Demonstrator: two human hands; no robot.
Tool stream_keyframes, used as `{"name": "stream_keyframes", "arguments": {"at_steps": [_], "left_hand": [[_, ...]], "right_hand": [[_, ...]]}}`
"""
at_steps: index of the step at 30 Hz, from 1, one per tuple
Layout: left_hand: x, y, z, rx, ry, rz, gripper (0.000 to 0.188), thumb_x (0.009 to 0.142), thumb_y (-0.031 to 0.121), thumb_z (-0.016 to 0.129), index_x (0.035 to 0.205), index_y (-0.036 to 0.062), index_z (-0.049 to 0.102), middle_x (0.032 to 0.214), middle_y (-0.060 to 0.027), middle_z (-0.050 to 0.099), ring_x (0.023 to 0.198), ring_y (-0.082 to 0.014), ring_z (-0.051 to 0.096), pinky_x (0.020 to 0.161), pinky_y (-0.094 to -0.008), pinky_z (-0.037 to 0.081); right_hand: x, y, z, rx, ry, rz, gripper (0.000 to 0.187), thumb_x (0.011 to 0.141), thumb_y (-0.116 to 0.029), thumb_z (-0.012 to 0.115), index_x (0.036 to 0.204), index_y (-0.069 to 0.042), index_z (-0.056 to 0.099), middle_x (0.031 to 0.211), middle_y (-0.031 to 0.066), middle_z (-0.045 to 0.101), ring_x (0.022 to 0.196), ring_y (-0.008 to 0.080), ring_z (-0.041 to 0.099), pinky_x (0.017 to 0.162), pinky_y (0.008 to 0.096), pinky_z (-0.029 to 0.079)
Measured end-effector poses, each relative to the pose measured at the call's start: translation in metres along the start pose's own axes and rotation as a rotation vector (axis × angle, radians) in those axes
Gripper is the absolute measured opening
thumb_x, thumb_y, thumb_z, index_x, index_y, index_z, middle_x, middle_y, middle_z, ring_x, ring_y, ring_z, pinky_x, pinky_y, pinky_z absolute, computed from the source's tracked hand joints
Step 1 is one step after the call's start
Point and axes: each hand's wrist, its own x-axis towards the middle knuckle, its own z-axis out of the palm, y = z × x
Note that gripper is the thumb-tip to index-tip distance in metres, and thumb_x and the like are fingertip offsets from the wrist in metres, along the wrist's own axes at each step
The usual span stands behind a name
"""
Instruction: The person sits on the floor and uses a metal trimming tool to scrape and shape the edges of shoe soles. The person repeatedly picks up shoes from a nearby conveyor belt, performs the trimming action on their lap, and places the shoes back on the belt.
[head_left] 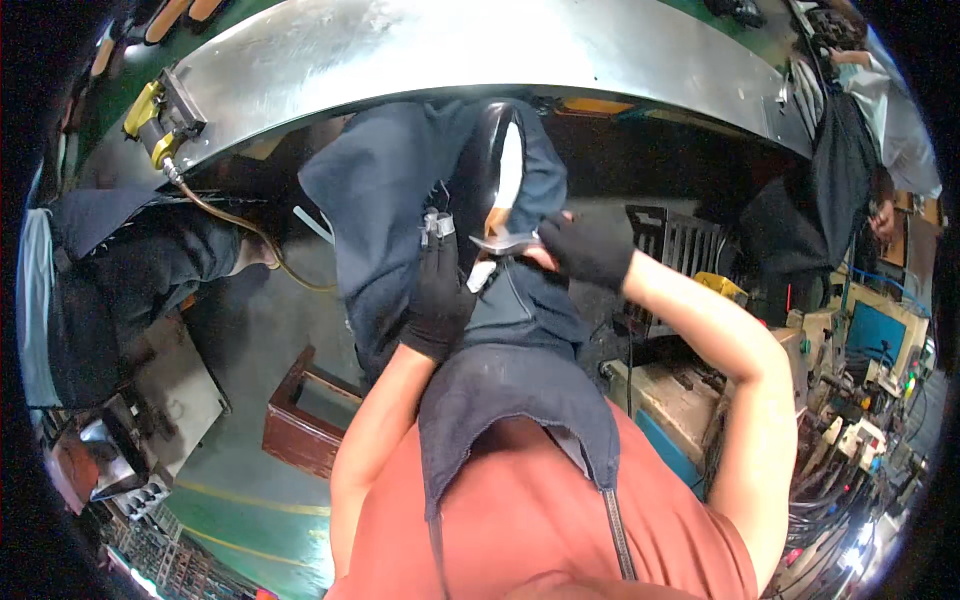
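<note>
A long, glossy black shoe-like piece [493, 140] with a white strip lies along my lap over the dark apron. Brown material [494, 222] shows at its near end. My right hand [590, 246], in a black fingerless glove, is closed round a metal hand tool [505, 243]. The tool's curved bright end meets the piece near the brown part; its exact kind is unclear. My left hand [440, 290], gloved in black with pale tape on the fingertips, rests beside the piece with fingers stretched out. Something white [481, 275] shows by its thumb, too small to make out.
A curved metal bench [400, 50] spans the far side, with a yellow and black air tool [160, 125] and hose at its left. A brown wooden stool [305, 425] stands left. Other people sit at both sides. Machinery and cables [850, 430] fill the right.
</note>
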Motion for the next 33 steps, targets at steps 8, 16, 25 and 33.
{"name": "stream_keyframes", "arguments": {"at_steps": [8,16,25,33], "left_hand": [[0.052,-0.006,0.008,-0.053,0.117,-0.108,0.063,0.094,0.026,0.047,0.138,-0.0098,0.02,0.139,-0.034,0.027,0.131,-0.0463,0.028,0.11,-0.0455,0.021],[0.044,-0.06,0.014,-0.462,-0.012,-0.323,0.063,0.097,0.024,0.044,0.144,-0.0026,0.012,0.125,-0.0238,0.043,0.111,-0.0303,0.045,0.094,-0.0371,0.038],[0.064,-0.058,-0.011,-1.174,-0.166,-0.593,0.044,0.101,0.032,0.038,0.136,0.0053,0.036,0.112,-0.0057,0.049,0.099,-0.0123,0.047,0.087,-0.0287,0.039],[0.079,0.004,-0.016,-1.24,-0.127,-0.658,0.047,0.101,0.032,0.033,0.137,0.0022,0.035,0.133,-0.0118,0.044,0.123,-0.0232,0.041,0.107,-0.0332,0.03]], "right_hand": [[0.018,0.012,-0.046,0.949,-0.857,0.496,0.048,0.094,-0.046,0.044,0.102,-0.001,0.058,0.086,0.02,0.065,0.069,0.0388,0.063,0.065,0.0423,0.048],[0.025,-0.072,-0.061,-0.034,-0.31,-0.025,0.027,0.082,-0.031,0.059,0.072,-0.007,0.066,0.071,0.0159,0.065,0.067,0.0321,0.065,0.062,0.0446,0.05],[-0.013,-0.017,-0.002,0.754,0.038,0.297,0.04,0.095,-0.039,0.047,0.102,-0.002,0.061,0.083,0.0175,0.062,0.076,0.0264,0.061,0.07,0.0371,0.047],[0.012,-0.016,-0.055,0.141,-0.079,0.329,0.04,0.091,-0.039,0.05,0.083,-0.004,0.065,0.073,0.0221,0.061,0.073,0.0382,0.063,0.063,0.0452,0.049]]}}
